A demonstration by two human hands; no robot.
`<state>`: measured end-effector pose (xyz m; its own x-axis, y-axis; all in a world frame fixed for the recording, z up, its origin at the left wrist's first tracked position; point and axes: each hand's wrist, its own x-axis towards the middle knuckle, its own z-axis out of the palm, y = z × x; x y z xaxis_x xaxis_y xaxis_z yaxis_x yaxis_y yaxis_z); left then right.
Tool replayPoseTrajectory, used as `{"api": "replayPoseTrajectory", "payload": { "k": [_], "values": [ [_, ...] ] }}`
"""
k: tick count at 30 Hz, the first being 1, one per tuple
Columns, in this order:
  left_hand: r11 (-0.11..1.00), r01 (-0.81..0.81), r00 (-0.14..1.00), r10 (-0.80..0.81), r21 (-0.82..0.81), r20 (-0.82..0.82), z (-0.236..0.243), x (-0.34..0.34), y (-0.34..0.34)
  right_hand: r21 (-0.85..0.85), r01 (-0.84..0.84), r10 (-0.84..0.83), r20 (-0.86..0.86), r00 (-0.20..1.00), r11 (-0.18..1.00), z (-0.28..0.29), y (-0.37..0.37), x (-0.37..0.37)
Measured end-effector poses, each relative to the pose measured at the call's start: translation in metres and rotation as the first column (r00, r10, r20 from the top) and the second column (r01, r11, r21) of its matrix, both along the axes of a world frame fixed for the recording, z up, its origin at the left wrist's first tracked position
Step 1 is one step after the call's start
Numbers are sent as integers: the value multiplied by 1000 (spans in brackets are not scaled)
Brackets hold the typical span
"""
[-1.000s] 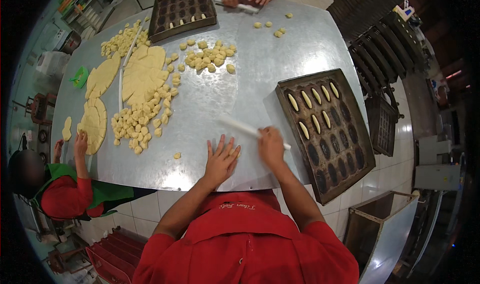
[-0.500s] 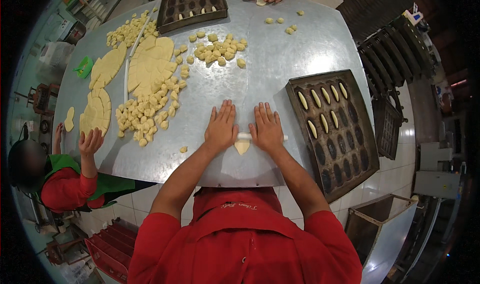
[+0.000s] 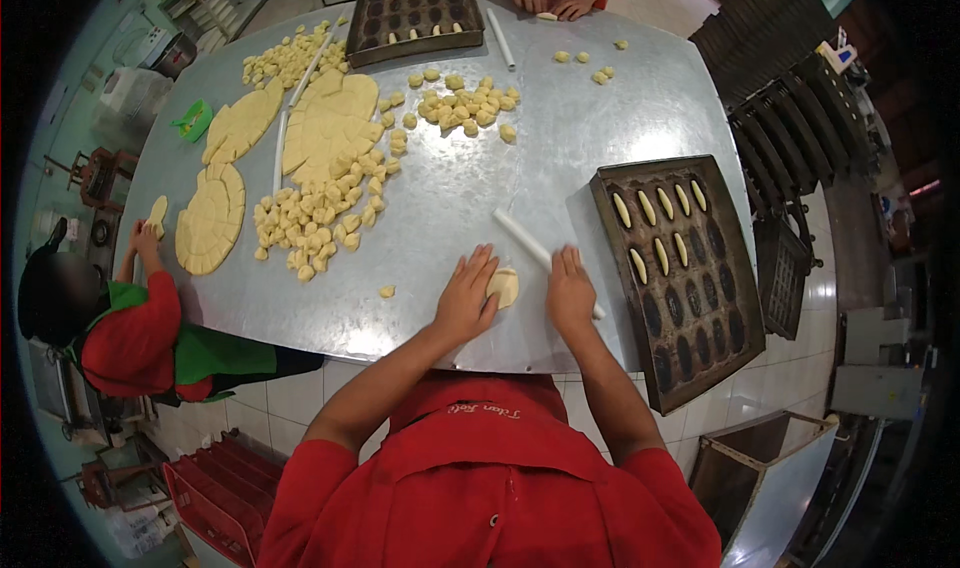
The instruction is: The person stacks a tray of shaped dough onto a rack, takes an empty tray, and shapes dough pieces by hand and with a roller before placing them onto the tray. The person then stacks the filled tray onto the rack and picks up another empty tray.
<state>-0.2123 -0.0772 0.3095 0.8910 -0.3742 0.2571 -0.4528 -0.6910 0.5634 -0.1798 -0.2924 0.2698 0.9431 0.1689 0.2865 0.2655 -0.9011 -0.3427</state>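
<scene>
My left hand (image 3: 463, 298) lies open with fingers stretched out, its thumb side touching a small flattened dough piece (image 3: 506, 287) on the steel table (image 3: 525, 343). My right hand (image 3: 570, 293) is just right of it, its slightly blurred fingers extended over a white rolling pin (image 3: 522, 232) that lies diagonally. Right of both hands sits a dark mould tray (image 3: 672, 323) with several pale dough pieces in its hollows. Several dough lumps (image 3: 300, 223) and cut dough sheets (image 3: 208, 236) cover the left side.
A co-worker (image 3: 130, 343) handles dough at the left; another person's hands (image 3: 572, 6) are at the far edge, near a second mould tray (image 3: 410, 18). Stacked dark trays (image 3: 790, 118) line the right. A green bowl (image 3: 195, 120) and another white rod (image 3: 500, 38) are on the table.
The pin under my hands has swung from level to diagonal, moving right with my right hand. The dough piece is wider and rounder. The far person's pin now lies apart from their hands.
</scene>
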Motion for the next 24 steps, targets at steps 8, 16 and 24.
{"api": "replayPoseTrajectory", "payload": {
  "k": [8, 16, 24],
  "values": [
    [952, 29, 999, -34, 304, 9, -22, -38, -9, 164, -331, 327, 55, 944, 929, 3, 38, -59],
    [998, 59, 990, -54, -36, 129, -15, -47, 20, 273, -174, 195, -52, 979, 946, 23, 70, 11],
    [889, -432, 833, 457, -149, 312, 14, 19, 131, 5, -510, 496, -240, 834, 860, 11, 76, -117]
  ]
}}
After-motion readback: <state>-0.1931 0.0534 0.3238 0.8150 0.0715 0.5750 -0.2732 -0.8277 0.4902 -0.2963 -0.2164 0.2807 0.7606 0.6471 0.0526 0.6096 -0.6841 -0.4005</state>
